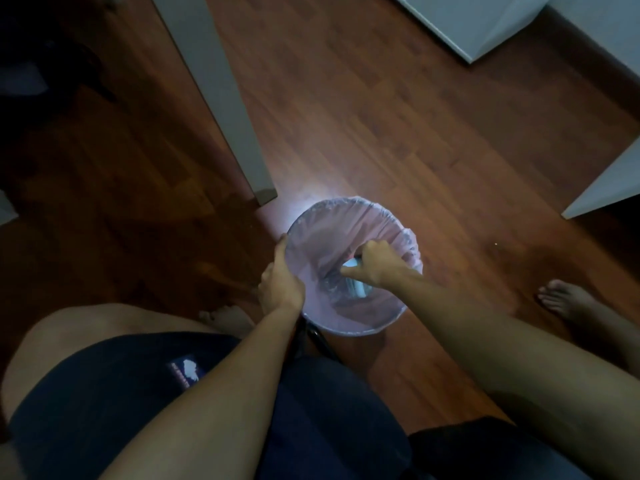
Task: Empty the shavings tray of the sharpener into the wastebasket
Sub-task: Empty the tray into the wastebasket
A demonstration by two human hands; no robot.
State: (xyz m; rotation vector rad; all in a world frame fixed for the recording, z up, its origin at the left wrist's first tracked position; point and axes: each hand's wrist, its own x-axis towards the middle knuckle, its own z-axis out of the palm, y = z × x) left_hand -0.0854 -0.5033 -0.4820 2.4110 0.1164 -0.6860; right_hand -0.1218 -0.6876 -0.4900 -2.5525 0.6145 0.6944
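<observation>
A round wastebasket (346,220) lined with a pale pink plastic bag stands on the wooden floor between my feet. My left hand (280,282) grips its near-left rim. My right hand (375,263) reaches down inside the basket, closed around a small pale object, the shavings tray (351,263), of which only a corner shows past my fingers. More pale shapes lie at the bottom of the bag (358,289). The sharpener body is not in view.
A grey table leg (239,133) stands just behind and left of the basket. White furniture (467,22) sits at the far right, another white edge (609,188) at the right. My bare feet (561,299) flank the basket. I sit in dark shorts (138,393).
</observation>
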